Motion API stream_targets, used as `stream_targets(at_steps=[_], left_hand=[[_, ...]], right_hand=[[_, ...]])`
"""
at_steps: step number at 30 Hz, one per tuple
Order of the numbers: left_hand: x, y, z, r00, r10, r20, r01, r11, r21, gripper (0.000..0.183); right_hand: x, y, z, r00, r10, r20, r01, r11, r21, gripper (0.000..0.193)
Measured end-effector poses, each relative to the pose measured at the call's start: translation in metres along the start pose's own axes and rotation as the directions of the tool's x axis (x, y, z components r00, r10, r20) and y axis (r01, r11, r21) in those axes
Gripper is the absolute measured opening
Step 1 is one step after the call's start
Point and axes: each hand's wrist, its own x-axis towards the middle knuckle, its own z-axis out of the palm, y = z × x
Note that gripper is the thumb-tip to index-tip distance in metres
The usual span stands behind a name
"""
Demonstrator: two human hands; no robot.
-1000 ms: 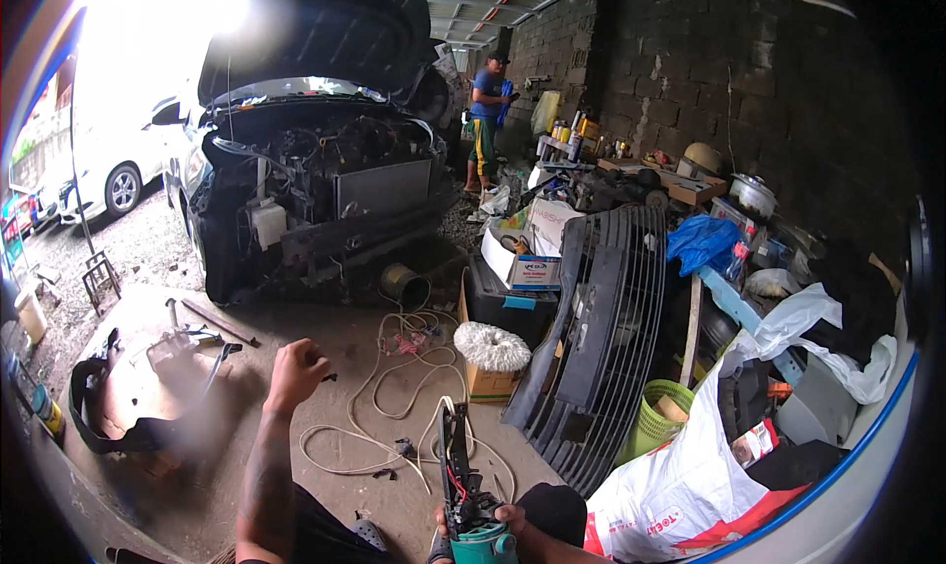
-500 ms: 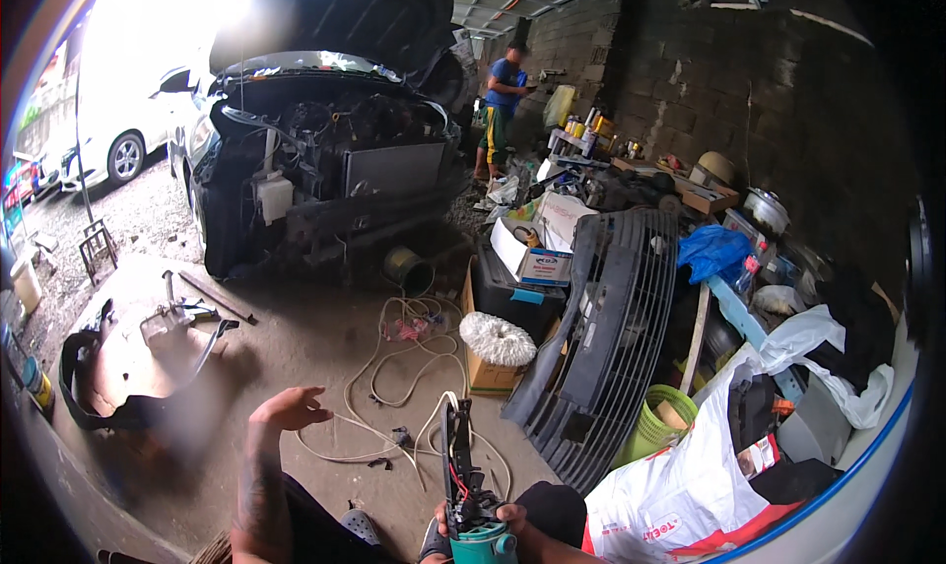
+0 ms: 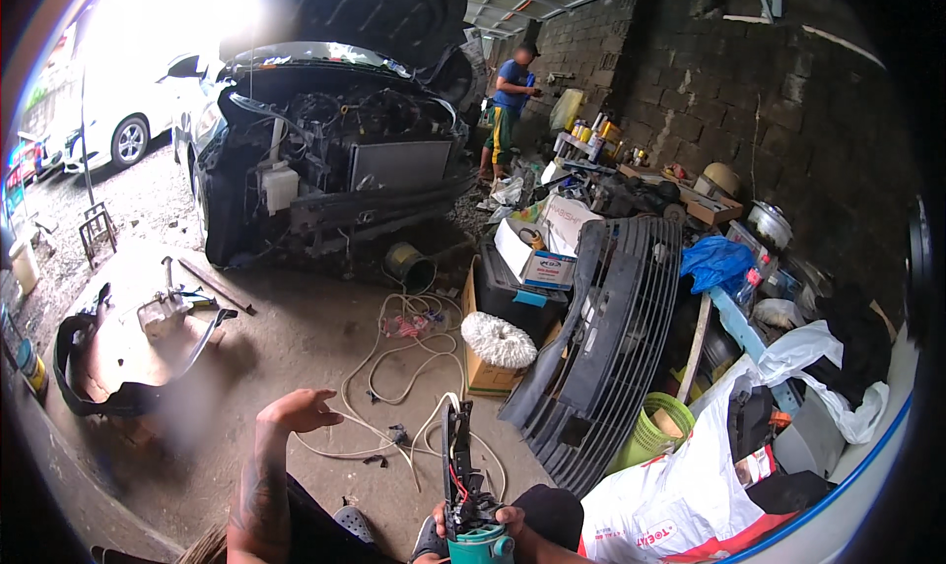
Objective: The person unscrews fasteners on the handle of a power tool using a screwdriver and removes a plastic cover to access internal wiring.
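Note:
My right hand [image 3: 509,521] grips a partly dismantled corded power tool [image 3: 480,542] between my knees. Its teal motor housing is at the bottom, and an opened black handle rises from it with red wires and inner parts exposed. A pale cord [image 3: 434,428] runs from the handle's top and loops over the concrete floor. My left hand [image 3: 301,411] hangs in the air left of the tool, fingers loosely stretched and holding nothing. A fluffy white polishing pad [image 3: 499,340] rests by a cardboard box beyond the tool.
A car with its hood raised [image 3: 345,170] stands ahead. A dark grille [image 3: 611,347], green basket [image 3: 658,431] and white sack [image 3: 680,495] crowd my right. A black bumper piece [image 3: 118,406] lies left. Another person [image 3: 510,101] stands at the back.
The view has shifted slightly. My left hand sits a little further right, with fingers still outstretched. My right hand keeps its hold on the power tool.

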Motion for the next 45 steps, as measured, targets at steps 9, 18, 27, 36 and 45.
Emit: stream_targets(at_steps=[9, 18, 27, 36, 45], left_hand=[[0.0, 0.003, -0.001, 1.0, -0.002, 0.01, 0.002, 1.0, 0.023, 0.073], [-0.004, 0.003, -0.005, 1.0, -0.019, 0.013, 0.019, 0.999, 0.03, 0.072], [0.004, 0.002, 0.002, 0.998, -0.041, 0.05, 0.038, 0.998, 0.056, 0.069], [0.009, -0.004, 0.012, 0.998, -0.039, 0.042, 0.039, 0.999, 0.014, 0.067], [0.011, -0.01, 0.003, 0.999, 0.012, -0.044, -0.011, 1.0, 0.018, 0.07]], right_hand=[[0.002, 0.005, -0.002, 1.0, 0.009, -0.026, -0.008, 0.999, 0.038, 0.104], [0.005, 0.0, 0.002, 1.0, -0.005, 0.023, 0.005, 1.0, -0.012, 0.098], [0.002, 0.003, -0.01, 0.997, -0.026, 0.079, 0.022, 0.999, 0.047, 0.099], [0.004, 0.007, -0.017, 0.983, -0.042, 0.178, 0.016, 0.989, 0.146, 0.098], [0.011, -0.003, -0.001, 0.987, -0.096, 0.128, 0.086, 0.993, 0.082, 0.088]])
